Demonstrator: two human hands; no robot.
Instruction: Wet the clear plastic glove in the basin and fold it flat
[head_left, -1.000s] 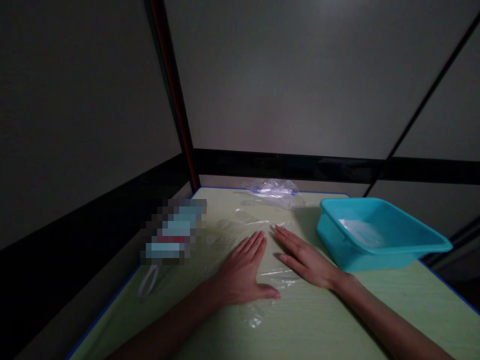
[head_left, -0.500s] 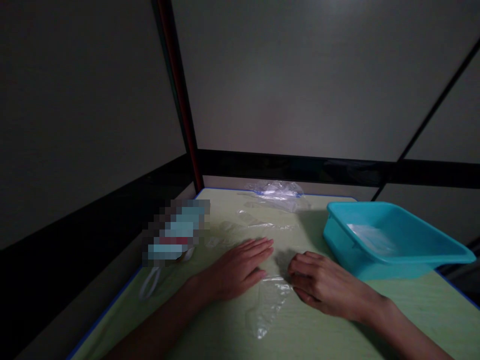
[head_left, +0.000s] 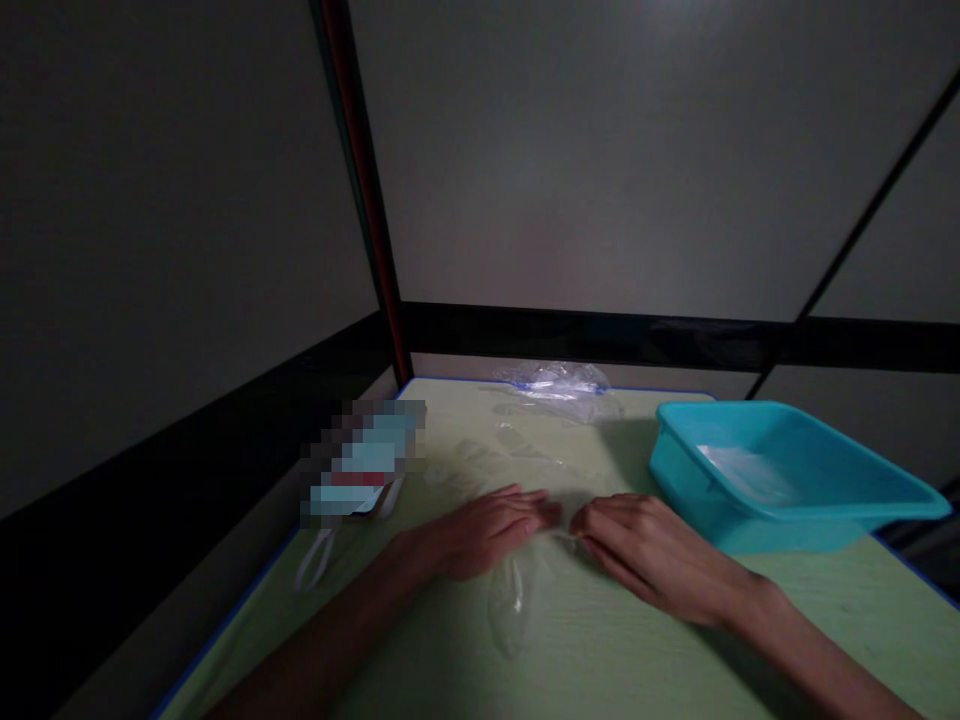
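Observation:
A thin clear plastic bag [head_left: 511,605] lies on the pale green table [head_left: 600,660], partly beneath and in front of my hands. My left hand [head_left: 495,530] is palm down over its upper part, fingers stretched toward the right and slightly blurred. Close to its fingertips, my right hand [head_left: 645,545] has its fingers bent together at the bag's edge; the pinched part is mostly hidden. More clear film [head_left: 525,445] lies flat beyond my left hand.
A turquoise basin [head_left: 795,535] with a whitish flat item [head_left: 746,472] inside stands on the right. Crumpled clear plastic [head_left: 562,390] lies at the back edge. A phone-like object [head_left: 367,460], pixelated, with a white strap [head_left: 315,560], lies left. Walls border the table.
My hands have come nearer to each other, the left fingers shifting right and down a little. The bag's near part has changed shape and now looks narrower and rounder.

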